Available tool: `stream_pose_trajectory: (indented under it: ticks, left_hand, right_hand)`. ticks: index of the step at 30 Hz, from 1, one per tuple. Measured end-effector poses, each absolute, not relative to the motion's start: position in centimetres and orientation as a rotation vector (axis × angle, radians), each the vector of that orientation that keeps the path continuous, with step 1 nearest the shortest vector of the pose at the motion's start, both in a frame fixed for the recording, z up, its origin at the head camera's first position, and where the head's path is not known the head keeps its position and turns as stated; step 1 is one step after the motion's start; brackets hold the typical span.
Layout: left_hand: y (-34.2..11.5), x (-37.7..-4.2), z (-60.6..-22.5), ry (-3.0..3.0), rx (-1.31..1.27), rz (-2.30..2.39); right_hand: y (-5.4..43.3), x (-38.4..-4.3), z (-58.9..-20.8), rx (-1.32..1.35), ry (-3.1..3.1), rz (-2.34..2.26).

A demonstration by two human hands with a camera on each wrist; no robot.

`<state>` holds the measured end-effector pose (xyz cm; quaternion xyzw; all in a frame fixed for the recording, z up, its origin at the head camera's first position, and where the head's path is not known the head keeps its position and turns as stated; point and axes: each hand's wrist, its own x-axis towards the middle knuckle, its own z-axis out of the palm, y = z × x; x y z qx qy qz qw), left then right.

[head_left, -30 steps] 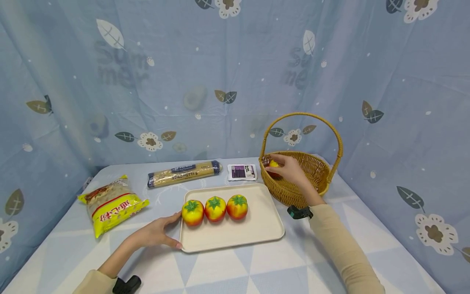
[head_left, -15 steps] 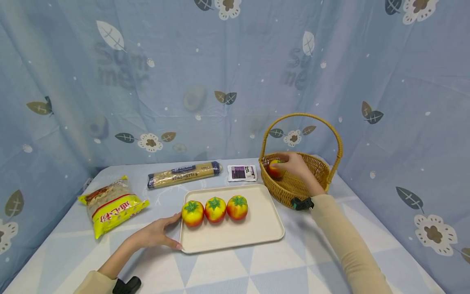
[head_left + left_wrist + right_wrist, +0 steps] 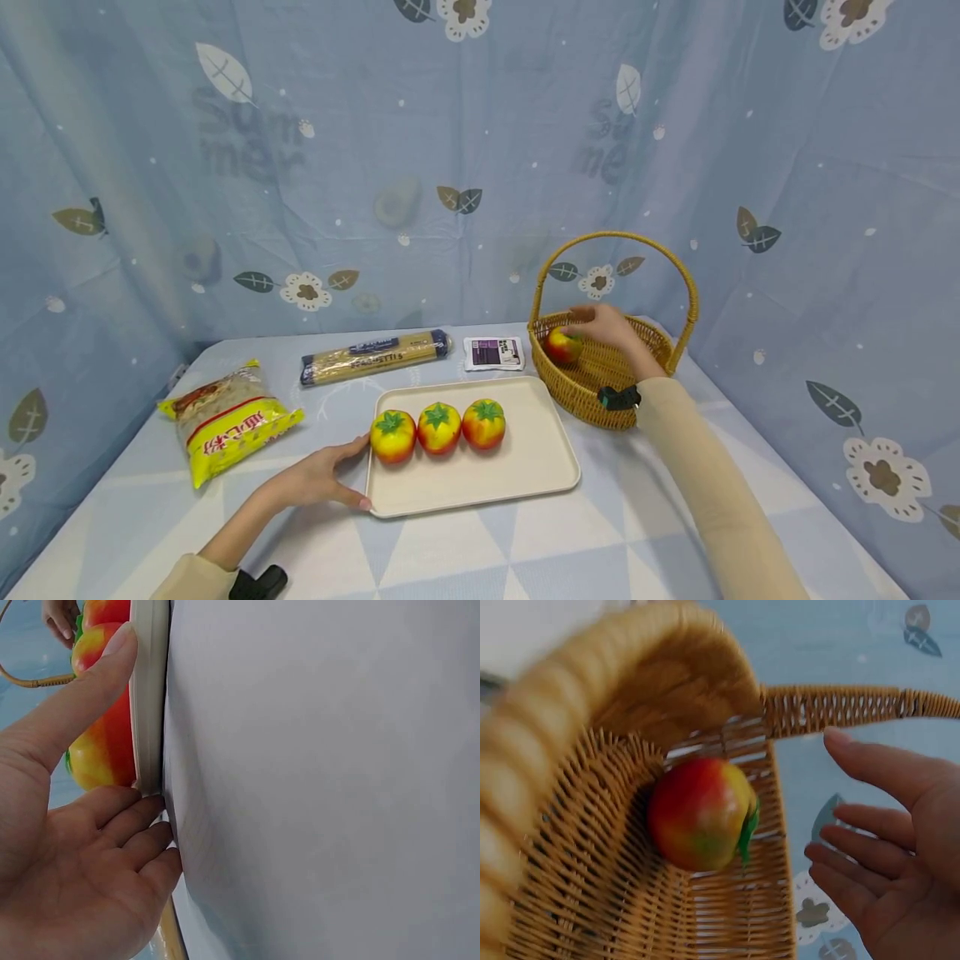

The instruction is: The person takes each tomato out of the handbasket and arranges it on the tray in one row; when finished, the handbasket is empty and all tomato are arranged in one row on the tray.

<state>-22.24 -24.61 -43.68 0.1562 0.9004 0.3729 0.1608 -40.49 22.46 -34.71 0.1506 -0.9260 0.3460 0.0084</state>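
My left hand (image 3: 318, 477) rests at the left edge of a cream tray (image 3: 525, 458). In the left wrist view its thumb (image 3: 90, 694) lies along the rim and its relaxed fingertips touch the tray's side. Three red-and-yellow toy tomatoes (image 3: 439, 428) with green leafy tops sit in a row on the tray's left half. Another toy tomato (image 3: 701, 814) lies inside the wicker basket (image 3: 581, 398), against its left end. My right hand (image 3: 609, 328) hovers over the basket, fingers spread and holding nothing. The right wrist view shows a gap between that hand (image 3: 892, 832) and the tomato.
A spaghetti pack (image 3: 375, 357) and a small white-and-purple packet (image 3: 493, 353) lie behind the tray. At the left is a yellow-and-clear food bag (image 3: 232, 421). The basket's tall handle (image 3: 617, 234) arches above it; a blue curtain (image 3: 420, 150) hangs behind.
My right hand has let go of the tomato in the basket and moved slightly up and to the right. The left hand and the tray stay put.
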Motion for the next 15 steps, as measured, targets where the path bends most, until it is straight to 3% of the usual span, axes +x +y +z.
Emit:
stream_pose_trajectory:
  ticks: [15]
  left_hand:
    - [-24.6, -22.1, -43.6, 2.585, 0.461, 1.049]
  right_hand:
    - [24.5, -43.4, -35.6, 0.557, -3.038, 1.120]
